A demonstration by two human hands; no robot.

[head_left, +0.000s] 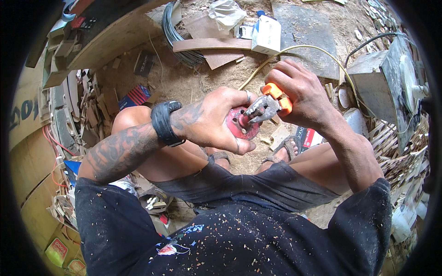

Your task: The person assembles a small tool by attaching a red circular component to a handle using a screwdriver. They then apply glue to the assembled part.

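Note:
My left hand [209,118] is closed around a red round metal piece [240,132] with small holes and a stub at its middle. My right hand [301,94] grips pliers [266,109] with orange handles. The grey jaws of the pliers sit at the stub of the red piece; whether they clamp it I cannot tell. Both hands are close together in front of my knees. The far side of the red piece is hidden by the pliers and my fingers.
A coil of grey wire [172,34], a curved wooden strip [212,44] and a white box [266,36] lie beyond my hands. A yellow cable [317,47] runs to the right, near a grey metal machine [368,71]. Wood offcuts [396,161] pile up at the right.

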